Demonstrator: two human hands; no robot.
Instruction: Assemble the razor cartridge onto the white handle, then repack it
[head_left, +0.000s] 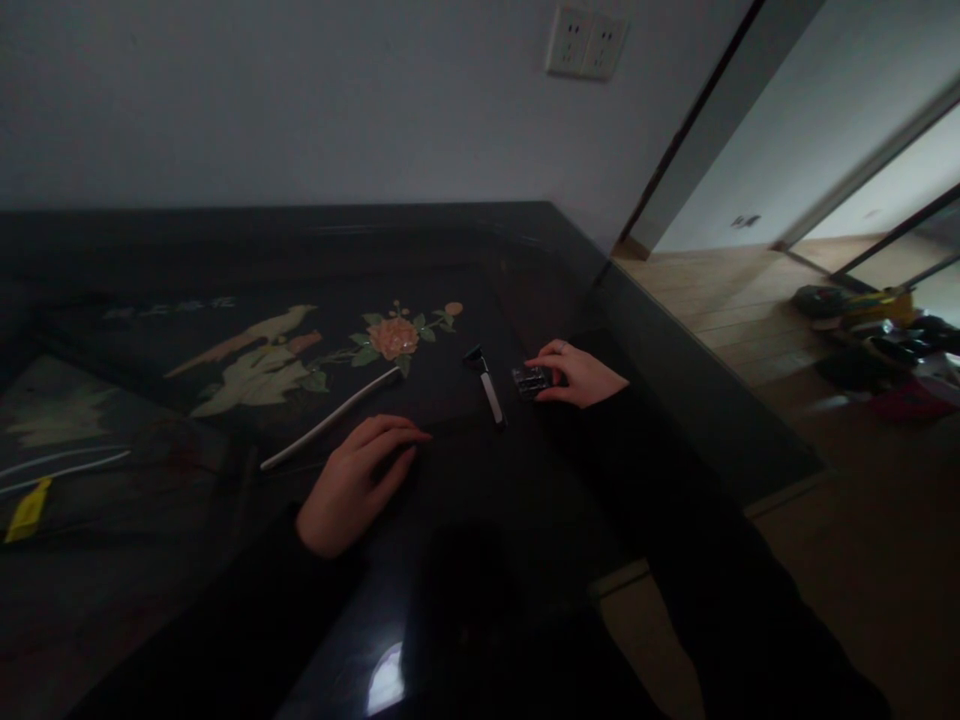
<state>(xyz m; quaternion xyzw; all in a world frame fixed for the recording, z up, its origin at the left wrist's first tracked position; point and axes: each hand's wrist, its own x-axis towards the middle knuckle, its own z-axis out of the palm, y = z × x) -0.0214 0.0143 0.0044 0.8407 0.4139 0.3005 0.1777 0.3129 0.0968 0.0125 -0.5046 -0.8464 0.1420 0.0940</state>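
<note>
My right hand (pixel 576 375) grips a small dark cartridge case (pixel 531 380) that rests on the black glossy table (pixel 225 250), near its right edge. Just left of the case lies a razor (pixel 487 385) with a dark head and a pale handle. My left hand (pixel 360 480) lies flat on the table with its fingers together, pointing right, holding nothing. A long thin pale stick (pixel 330 418) lies diagonally just above that hand. Both arms wear dark sleeves.
The tabletop bears an inlaid picture of a bird (pixel 247 335) and an orange flower (pixel 394 337). A yellow tag (pixel 28 510) lies at the far left. A wall socket (pixel 585 42) is above. Cluttered items (pixel 877 340) sit on the wooden floor to the right.
</note>
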